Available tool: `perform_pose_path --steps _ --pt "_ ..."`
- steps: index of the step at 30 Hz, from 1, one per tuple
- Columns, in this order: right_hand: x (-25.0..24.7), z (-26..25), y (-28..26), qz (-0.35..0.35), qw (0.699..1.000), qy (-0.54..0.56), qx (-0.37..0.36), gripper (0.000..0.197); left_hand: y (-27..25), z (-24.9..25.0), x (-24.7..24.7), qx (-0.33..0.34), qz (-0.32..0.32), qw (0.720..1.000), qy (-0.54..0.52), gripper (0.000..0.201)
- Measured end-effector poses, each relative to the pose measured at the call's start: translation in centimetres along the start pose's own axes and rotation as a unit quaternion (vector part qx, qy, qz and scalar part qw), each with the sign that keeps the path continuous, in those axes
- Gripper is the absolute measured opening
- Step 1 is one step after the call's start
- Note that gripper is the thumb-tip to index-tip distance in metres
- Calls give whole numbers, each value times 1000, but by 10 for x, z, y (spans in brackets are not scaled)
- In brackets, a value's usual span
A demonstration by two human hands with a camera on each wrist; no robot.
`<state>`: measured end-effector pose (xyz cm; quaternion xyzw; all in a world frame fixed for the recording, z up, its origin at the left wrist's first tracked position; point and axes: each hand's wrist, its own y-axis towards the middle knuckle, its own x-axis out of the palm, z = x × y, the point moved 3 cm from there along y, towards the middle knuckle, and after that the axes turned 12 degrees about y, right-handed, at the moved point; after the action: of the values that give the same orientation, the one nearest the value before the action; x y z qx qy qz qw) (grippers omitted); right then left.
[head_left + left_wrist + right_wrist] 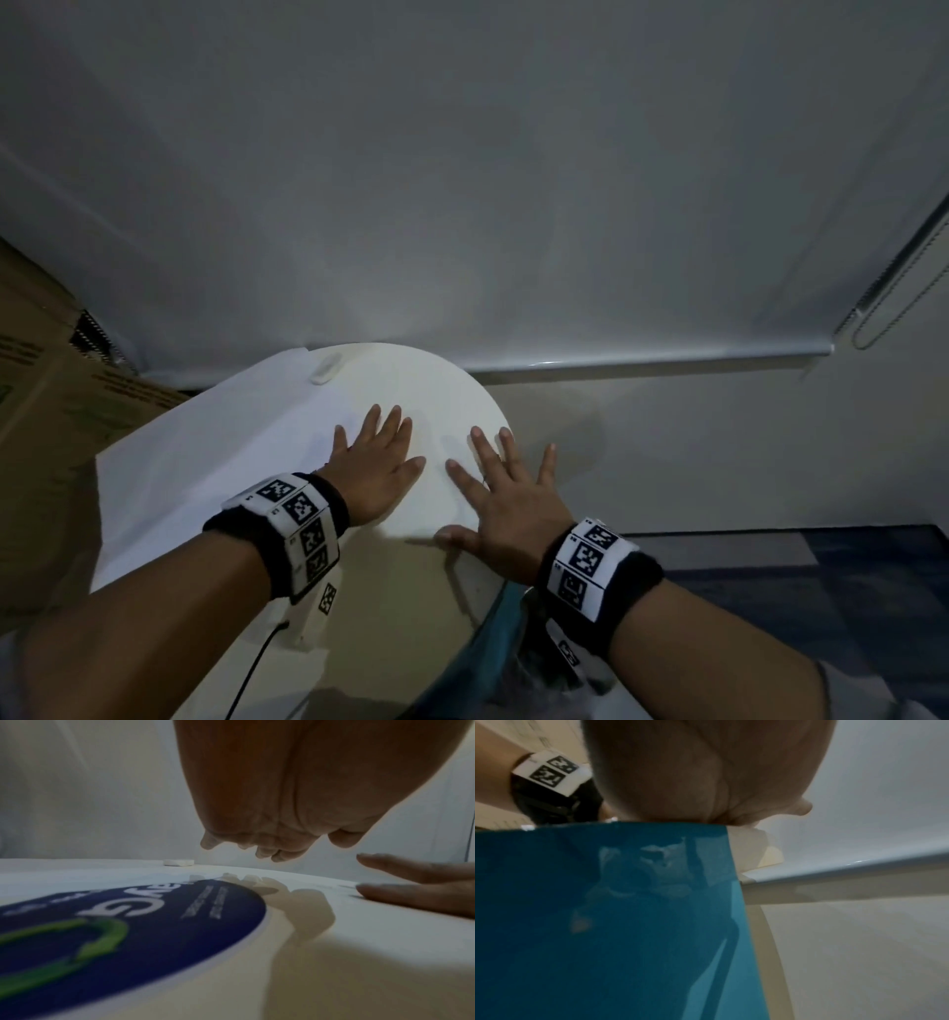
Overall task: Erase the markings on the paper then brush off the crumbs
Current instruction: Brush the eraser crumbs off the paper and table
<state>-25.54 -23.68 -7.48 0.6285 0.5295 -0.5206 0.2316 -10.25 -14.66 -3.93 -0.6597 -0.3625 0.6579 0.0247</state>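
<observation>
Both hands lie spread and flat, holding nothing. The left hand rests with straight fingers on the white paper, near the sheet's right edge; the right hand is splayed just beside it on the bare part of the round white surface, its thumb near the surface's front rim. The white eraser lies on its own beyond the left hand, well apart from it, at the far edge of the paper by the wall. No markings or crumbs can be made out on the paper in this dim light, so I cannot tell whether erasing is done. The left wrist view shows a round dark-blue printed logo under the wrist, and the left hand's fingertips raised slightly off the sheet.

With the eraser untouched and both palms down, this looks like either the very start or the brushing stage. If marks remain, the next move calls for one hand to reach past the left hand for the eraser while the other pins the sheet; otherwise a flat sweep toward the paper's edge.
</observation>
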Motion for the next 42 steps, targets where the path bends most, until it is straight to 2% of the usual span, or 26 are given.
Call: perform_pose_path --steps 2,4,7,10,12,16,21,25,28,32,36,39,42 --pt "-3 3 -1 10 999 11 41 93 -5 2 4 9 -7 1000 -1 62" --pt "-7 -4 -2 15 999 6 37 97 -8 2 5 17 -8 1000 -6 62" --pt "-5 -39 -4 -16 998 47 -45 99 -6 -1 6 16 -6 1000 -10 60" --pt "1 -72 -2 -55 987 79 -126 86 -4 -7 4 17 1 1000 -27 55" --pt "8 -75 4 -66 987 66 -130 82 -3 -15 2 26 11 999 -45 53" --pt "10 -57 14 -53 995 67 -50 84 2 -28 -9 76 27 994 -74 52" --pt "9 -48 5 -8 996 84 32 89 14 -27 -20 172 2 982 82 53" --pt "18 -79 10 -5 995 92 39 84 30 -35 -28 177 -10 974 138 56" --pt "27 -88 13 18 992 101 79 83 36 -42 -24 175 -23 968 178 60" --pt "23 -80 6 36 980 126 152 89 34 -47 -18 212 -16 958 193 59" --pt "9 -89 11 37 964 138 224 95 33 -50 -15 232 -15 963 138 56" --pt "-5 -111 28 32 952 174 251 91 33 -57 -23 230 9 973 -23 51" --pt "-14 -120 43 87 931 223 277 86 31 -69 -35 188 28 972 -138 53"
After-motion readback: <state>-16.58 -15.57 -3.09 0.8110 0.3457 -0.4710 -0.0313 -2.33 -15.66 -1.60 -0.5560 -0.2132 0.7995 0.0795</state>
